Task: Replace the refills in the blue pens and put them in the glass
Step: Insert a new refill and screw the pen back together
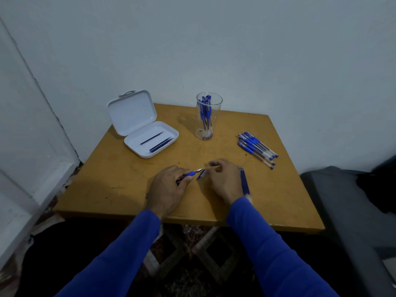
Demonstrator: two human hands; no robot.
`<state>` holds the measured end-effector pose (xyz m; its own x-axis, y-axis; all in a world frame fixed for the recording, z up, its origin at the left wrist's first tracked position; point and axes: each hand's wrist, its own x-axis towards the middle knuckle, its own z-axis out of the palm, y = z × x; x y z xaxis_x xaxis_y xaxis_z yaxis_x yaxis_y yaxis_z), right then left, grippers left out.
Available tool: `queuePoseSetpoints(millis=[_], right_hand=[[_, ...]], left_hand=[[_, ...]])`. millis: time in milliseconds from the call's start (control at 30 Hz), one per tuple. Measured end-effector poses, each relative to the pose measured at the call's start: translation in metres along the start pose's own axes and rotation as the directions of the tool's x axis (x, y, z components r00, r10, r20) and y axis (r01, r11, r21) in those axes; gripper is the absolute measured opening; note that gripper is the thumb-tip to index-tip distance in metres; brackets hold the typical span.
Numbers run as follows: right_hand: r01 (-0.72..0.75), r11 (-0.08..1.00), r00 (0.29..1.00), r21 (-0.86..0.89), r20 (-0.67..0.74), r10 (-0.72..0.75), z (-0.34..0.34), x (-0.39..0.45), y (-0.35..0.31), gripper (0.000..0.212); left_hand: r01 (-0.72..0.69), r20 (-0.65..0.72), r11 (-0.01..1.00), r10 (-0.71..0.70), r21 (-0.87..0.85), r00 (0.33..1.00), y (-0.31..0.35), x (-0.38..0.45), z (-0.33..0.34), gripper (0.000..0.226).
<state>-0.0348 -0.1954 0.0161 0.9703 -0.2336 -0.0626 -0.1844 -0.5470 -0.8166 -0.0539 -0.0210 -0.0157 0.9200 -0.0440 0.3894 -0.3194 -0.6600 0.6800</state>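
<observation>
My left hand (169, 187) grips a blue pen (190, 173) near the table's front middle, its metal tip pointing right. My right hand (221, 181) is beside it, fingers curled, pinching a small blue cap (201, 174) that hangs from them. A clear glass (209, 116) at the back middle holds several blue pens. A heap of blue pens (257, 148) lies at the right. Three refills (244, 182) lie just right of my right hand. The open white case (147, 133) at the back left holds more refills (157, 141).
The brown folding table (150, 202) stands against a pale wall, with a white door frame (27, 146) to the left. A dark grey seat (347, 211) is off the table's right edge. Patterned floor shows under the table.
</observation>
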Motion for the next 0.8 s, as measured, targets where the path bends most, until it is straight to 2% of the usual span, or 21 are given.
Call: queuePoseSetpoints(millis=[67,133,233,333,433,533,600,800], right_hand=[[0.033,0.989,0.999,-0.143,0.023,-0.03,0.005,0.001,-0.003,0.033],[0.07,0.967,0.997,-0.245,0.049,-0.059,0.01,0.001,-0.006,0.031],[0.052,0.962,0.998,-0.267,0.056,-0.039,0.011,0.001,-0.009,0.029],[0.016,0.989,0.998,-0.146,0.061,-0.007,0.006,-0.002,-0.011,0.027],[0.003,0.996,1.0,0.091,0.026,-0.006,0.004,-0.008,-0.005,0.023],[-0.063,0.949,0.996,0.308,-0.034,0.077,0.002,-0.011,0.003,0.012],[-0.059,0.903,0.997,0.426,-0.024,0.076,0.0,-0.014,0.006,0.008],[0.008,0.89,0.996,0.456,0.077,-0.048,-0.009,-0.02,0.01,0.015]], left_hand=[[0.005,-0.001,1.0,-0.005,0.013,1.0,-0.001,0.0,0.0,0.024],[0.014,0.003,1.0,-0.014,0.022,1.0,-0.002,0.0,0.0,0.025],[0.008,0.001,1.0,-0.008,0.022,1.0,-0.002,0.0,0.0,0.025],[0.01,0.005,1.0,-0.01,0.024,1.0,-0.002,0.0,0.001,0.025],[0.017,0.006,1.0,-0.017,0.007,1.0,-0.003,0.002,0.001,0.025],[0.011,0.015,1.0,-0.011,0.002,1.0,-0.002,0.0,0.001,0.024],[0.011,0.033,1.0,-0.011,0.019,0.999,-0.002,0.0,0.001,0.025],[0.008,0.077,0.999,-0.012,0.053,0.997,-0.001,0.0,0.0,0.027]])
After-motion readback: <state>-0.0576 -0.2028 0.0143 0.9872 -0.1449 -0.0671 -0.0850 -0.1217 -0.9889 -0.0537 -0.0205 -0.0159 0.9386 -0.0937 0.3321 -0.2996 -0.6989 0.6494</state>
